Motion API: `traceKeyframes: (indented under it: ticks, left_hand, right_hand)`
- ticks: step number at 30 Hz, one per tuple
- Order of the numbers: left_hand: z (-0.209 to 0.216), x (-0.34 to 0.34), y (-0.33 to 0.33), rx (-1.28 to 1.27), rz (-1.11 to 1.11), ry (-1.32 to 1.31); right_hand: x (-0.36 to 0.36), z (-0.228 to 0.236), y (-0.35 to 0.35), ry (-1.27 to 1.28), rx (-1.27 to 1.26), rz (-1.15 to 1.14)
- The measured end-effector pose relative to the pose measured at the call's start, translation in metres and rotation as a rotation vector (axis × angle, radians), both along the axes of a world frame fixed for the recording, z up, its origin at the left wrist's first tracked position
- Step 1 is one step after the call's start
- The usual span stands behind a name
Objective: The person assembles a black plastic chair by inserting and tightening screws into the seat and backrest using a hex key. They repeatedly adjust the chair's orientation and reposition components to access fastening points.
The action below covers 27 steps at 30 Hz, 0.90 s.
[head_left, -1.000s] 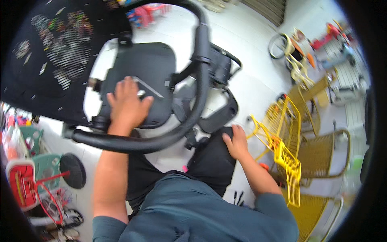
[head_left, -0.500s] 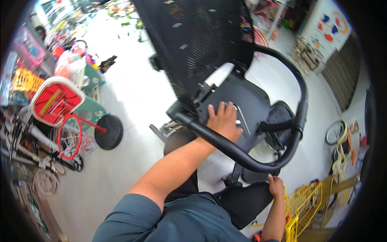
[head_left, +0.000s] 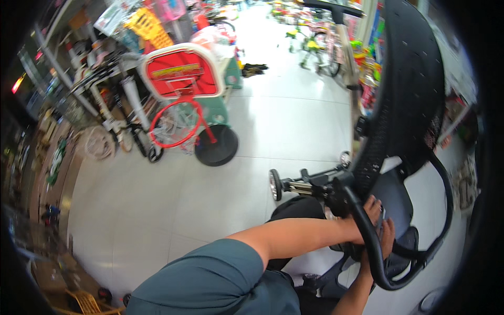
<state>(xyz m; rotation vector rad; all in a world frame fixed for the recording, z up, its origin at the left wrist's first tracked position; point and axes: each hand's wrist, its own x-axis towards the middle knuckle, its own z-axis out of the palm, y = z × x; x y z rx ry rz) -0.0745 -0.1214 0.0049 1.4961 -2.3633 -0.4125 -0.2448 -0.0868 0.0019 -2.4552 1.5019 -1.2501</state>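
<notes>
A black stroller point(head_left: 401, 86) stands before me at the right, its mesh backrest upright. The padded bumper bar point(head_left: 370, 244) loops around the front of its dark seat point(head_left: 396, 197). Reaching past the bar, my left hand point(head_left: 367, 218) lies on the seat with its fingers stretched out. Just beside it, my right hand point(head_left: 387, 239) rests against the seat's near part, fingers extended and partly hidden by the bar. A thin light strip shows between the hands; its kind I cannot make out. A small wheel point(head_left: 275, 185) sticks out to the left on the frame.
Left of the stroller stands a toy basketball hoop point(head_left: 178, 123) with a red backboard and a round black base point(head_left: 216, 146). Scooters point(head_left: 118, 113) crowd the left side. Small bikes point(head_left: 323, 47) and bright toys line the back. A cardboard box point(head_left: 50, 273) sits at lower left.
My view has swung left, so the stroller appears further right. My right hand has come up from beside my knee to the seat next to my left hand, which stays on the seat.
</notes>
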Motion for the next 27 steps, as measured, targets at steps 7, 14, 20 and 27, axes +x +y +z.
traceKeyframes:
  ticks: [7,14,20,27]
  left_hand:
    - [-0.026,-0.01,-0.01,-0.034,-0.088,0.004]
    - [-0.035,-0.016,-0.012,-0.036,-0.058,0.019]
    - [-0.046,-0.021,-0.016,-0.065,-0.033,-0.002]
    - [-0.019,-0.009,-0.008,0.022,-0.064,-0.036]
  right_hand:
    - [-0.021,-0.031,-0.065,-0.048,0.314,-0.016]
    - [-0.004,0.011,-0.069,0.115,0.385,-0.073]
    - [0.0,0.021,-0.073,0.184,0.256,0.011]
    - [-0.009,0.004,-0.091,0.11,0.198,0.061]
